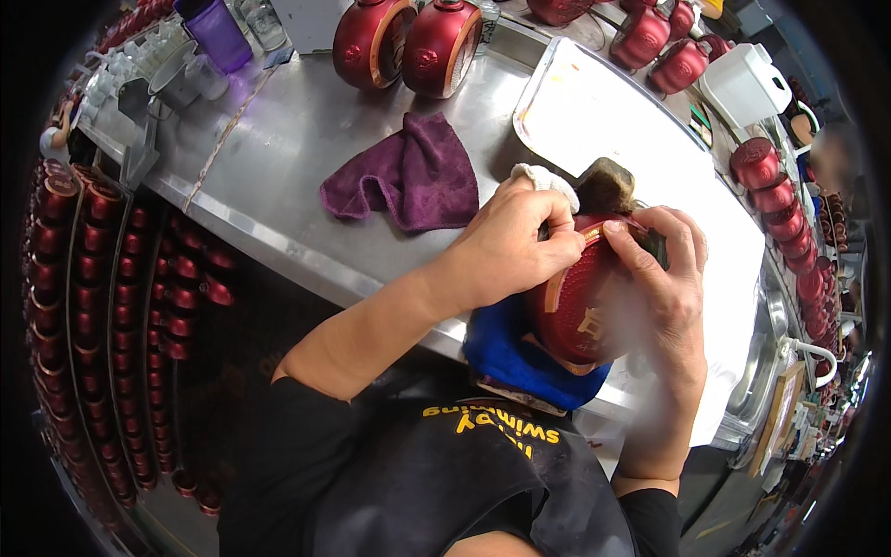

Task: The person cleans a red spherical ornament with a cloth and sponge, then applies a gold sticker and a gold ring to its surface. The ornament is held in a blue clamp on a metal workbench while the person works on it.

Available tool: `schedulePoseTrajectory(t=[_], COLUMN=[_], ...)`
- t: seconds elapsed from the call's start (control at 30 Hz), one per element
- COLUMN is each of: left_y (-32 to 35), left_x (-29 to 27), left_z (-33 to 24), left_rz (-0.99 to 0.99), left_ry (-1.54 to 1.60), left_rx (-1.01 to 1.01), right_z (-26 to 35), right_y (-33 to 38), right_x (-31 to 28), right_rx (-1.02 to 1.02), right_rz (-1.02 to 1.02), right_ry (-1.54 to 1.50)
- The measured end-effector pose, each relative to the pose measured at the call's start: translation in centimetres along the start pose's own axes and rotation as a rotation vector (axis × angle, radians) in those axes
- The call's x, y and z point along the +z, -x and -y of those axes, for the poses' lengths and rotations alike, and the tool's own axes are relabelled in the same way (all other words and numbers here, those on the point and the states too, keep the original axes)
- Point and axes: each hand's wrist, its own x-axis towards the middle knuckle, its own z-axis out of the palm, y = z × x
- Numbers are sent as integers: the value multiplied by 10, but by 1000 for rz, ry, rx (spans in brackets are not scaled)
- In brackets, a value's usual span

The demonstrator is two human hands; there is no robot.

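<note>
A round, flattened dark red bottle (577, 325) with gold trim and gold raised marks leans on a folded blue cloth (520, 348) at the table's near edge. With fingers curled in a pinch, my left hand (520, 239) touches the gold strip along the bottle's upper rim. A bunched white cloth (555, 184) sticks out from behind its fingers. My right hand (670, 269) grips the bottle's right side, its thumb pressing the strip's end. Just beyond stands a brownish, rounded item (607, 184), whose kind I cannot make out. Part of the bottle is blurred.
A purple cloth (408, 176) lies on the metal table (297, 139). Two red bottles (444, 51) stand at the back, near a white tray (594, 102). A white plastic container (745, 85) and several red bottles (772, 190) line the right. Racked red bottles (56, 246) fill the left.
</note>
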Motion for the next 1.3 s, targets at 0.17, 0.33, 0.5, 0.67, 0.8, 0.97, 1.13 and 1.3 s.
schedulePoseTrajectory(t=[0.17, 0.33, 0.5, 0.67, 0.8, 0.97, 1.13, 1.3], left_y=[0, 9, 42, 54, 56, 52, 34, 28], left_x=[2, -5, 1, 11, 11, 11, 15, 13], left_z=[1, 2, 7, 18, 18, 15, 20, 16], left_rz=[-9, 69, 24, -9, 5, -6, -17, -2], left_ry=[-65, 186, 13, 146, 219, 284, 352, 294], left_rx=[-43, -192, -61, -39, -54, -60, -84, -51], right_z=[1, 2, 1, 2, 3, 2, 1, 2], right_y=[-1, -2, -1, 1, 1, 2, 2, 2], right_x=[1, 2, 3, 5, 4, 5, 5, 4], right_rx=[6, -11, -14, -2, 3, 3, -14, -16], right_rz=[-4, -4, 10, 5, 2, 4, -4, -3], right_ry=[-17, -14, -11, -19, -33, -40, -22, -39])
